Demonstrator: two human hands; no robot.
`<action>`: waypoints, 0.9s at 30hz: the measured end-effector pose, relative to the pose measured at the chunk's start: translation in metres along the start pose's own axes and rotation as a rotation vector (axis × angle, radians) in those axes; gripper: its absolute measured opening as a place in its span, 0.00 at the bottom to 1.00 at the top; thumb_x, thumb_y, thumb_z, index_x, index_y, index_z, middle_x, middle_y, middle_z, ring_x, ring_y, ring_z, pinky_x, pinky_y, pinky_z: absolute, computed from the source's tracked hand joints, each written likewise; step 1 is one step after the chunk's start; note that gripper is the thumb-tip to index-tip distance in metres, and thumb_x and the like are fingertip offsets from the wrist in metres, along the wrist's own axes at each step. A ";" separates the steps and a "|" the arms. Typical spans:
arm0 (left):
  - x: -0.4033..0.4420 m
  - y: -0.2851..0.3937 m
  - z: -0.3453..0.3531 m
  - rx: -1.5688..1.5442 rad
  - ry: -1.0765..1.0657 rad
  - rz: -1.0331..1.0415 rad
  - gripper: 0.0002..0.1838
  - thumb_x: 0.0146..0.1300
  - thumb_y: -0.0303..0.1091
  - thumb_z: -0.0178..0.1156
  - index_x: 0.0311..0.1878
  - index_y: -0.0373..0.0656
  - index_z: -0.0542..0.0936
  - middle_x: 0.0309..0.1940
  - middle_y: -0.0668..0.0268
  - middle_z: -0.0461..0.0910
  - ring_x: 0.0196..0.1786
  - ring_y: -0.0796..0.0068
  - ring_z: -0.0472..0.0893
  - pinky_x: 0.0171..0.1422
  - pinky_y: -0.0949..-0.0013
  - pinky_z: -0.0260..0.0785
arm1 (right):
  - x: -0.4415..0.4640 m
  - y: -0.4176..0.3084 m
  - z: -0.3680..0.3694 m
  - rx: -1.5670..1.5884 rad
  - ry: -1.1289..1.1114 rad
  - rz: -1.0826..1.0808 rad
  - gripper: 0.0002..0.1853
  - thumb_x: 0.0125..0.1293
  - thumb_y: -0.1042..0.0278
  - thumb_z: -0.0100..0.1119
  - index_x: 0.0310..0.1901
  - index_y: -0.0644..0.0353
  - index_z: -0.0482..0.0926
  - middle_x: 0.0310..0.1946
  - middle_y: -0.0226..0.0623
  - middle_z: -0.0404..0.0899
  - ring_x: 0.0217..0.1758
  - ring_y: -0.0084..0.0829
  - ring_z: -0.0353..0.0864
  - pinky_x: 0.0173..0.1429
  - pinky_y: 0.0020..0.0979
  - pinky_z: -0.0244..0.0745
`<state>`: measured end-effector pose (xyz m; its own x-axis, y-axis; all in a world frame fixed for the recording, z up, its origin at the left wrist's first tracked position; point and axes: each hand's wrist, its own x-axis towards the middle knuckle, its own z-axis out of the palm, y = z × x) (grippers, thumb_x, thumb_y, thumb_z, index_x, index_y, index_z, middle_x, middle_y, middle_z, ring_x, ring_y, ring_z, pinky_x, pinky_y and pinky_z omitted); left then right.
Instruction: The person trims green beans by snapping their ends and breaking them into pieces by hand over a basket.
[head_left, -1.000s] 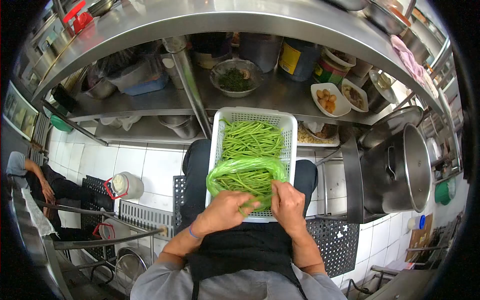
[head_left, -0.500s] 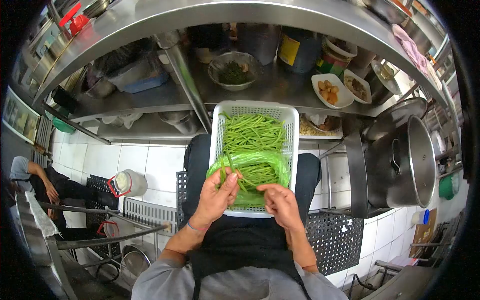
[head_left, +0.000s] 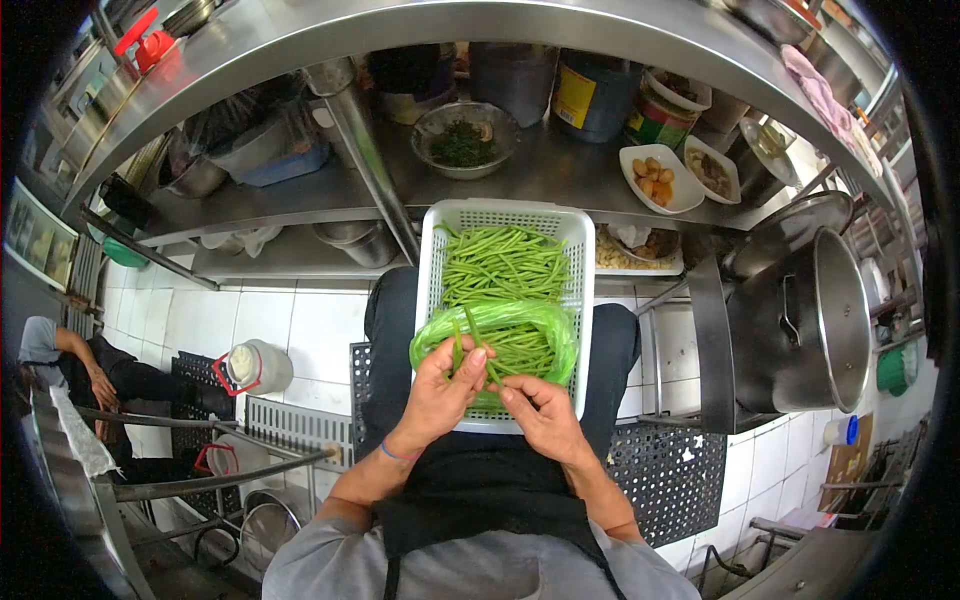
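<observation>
While the left hand [head_left: 440, 388] pinches a few long green beans [head_left: 472, 325] between its thumb and curled fingers, the right hand [head_left: 543, 412] has its thumb and bent forefinger at their lower ends; I cannot tell whether these fingertips close on a bean. Both hands are over the near half of the white basket [head_left: 510, 206], the left thumb uppermost, the right with its back upward, forearms [head_left: 606, 500] slanting in from either side of the near end. The held beans tilt upward, slim and smooth. Inside the basket's near half, a thin, glossy green plastic bag [head_left: 566, 340] gapes, crinkled, around more beans [head_left: 522, 350]; a loose heap of beans [head_left: 503, 262] fills the far half, mostly lying crosswise. The basket is rectangular, with perforated walls, and rests on the person's legs [head_left: 613, 345]. Beyond its far end, a round bowl [head_left: 465, 168] of dark greens [head_left: 460, 143] stands on a metal shelf [head_left: 570, 170].
</observation>
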<state>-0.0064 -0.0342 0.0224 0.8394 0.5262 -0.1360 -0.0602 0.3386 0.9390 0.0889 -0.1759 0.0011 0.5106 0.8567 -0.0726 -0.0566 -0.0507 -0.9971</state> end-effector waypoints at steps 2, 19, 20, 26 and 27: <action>0.000 0.003 0.001 -0.028 0.020 -0.015 0.12 0.75 0.41 0.53 0.46 0.41 0.74 0.20 0.77 0.63 0.20 0.89 0.58 0.22 0.81 0.47 | 0.000 -0.005 0.001 0.004 0.001 -0.004 0.10 0.72 0.70 0.55 0.47 0.67 0.82 0.31 0.24 0.79 0.31 0.14 0.70 0.36 0.20 0.67; -0.011 0.022 -0.009 -0.328 0.094 0.163 0.12 0.70 0.38 0.54 0.32 0.43 0.71 0.20 0.73 0.65 0.19 0.83 0.62 0.22 0.76 0.53 | 0.003 0.011 -0.023 0.628 0.241 0.076 0.09 0.66 0.78 0.45 0.38 0.66 0.78 0.19 0.25 0.67 0.17 0.14 0.54 0.20 0.21 0.47; -0.006 0.022 -0.020 -0.395 0.018 0.112 0.13 0.70 0.40 0.52 0.30 0.45 0.68 0.19 0.71 0.62 0.17 0.81 0.60 0.20 0.75 0.51 | 0.006 0.010 -0.027 0.614 0.255 0.028 0.09 0.65 0.79 0.45 0.38 0.66 0.78 0.19 0.25 0.67 0.17 0.14 0.54 0.20 0.21 0.47; 0.003 0.019 -0.019 -0.480 0.133 -0.093 0.10 0.71 0.38 0.50 0.34 0.45 0.69 0.21 0.69 0.67 0.16 0.80 0.62 0.18 0.74 0.54 | 0.017 0.000 -0.022 -0.553 0.358 -0.199 0.07 0.61 0.73 0.60 0.37 0.67 0.80 0.30 0.48 0.81 0.25 0.39 0.81 0.31 0.36 0.75; 0.003 0.019 -0.019 -0.454 0.124 -0.095 0.09 0.71 0.37 0.50 0.35 0.45 0.69 0.21 0.68 0.68 0.16 0.79 0.63 0.19 0.74 0.54 | 0.017 0.004 -0.020 -0.676 0.333 -0.217 0.07 0.61 0.72 0.61 0.37 0.67 0.80 0.30 0.49 0.81 0.27 0.42 0.81 0.32 0.38 0.76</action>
<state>-0.0158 -0.0114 0.0338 0.7833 0.5564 -0.2771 -0.2393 0.6814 0.6917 0.1145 -0.1718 -0.0043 0.6870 0.6895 0.2295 0.5540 -0.2925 -0.7795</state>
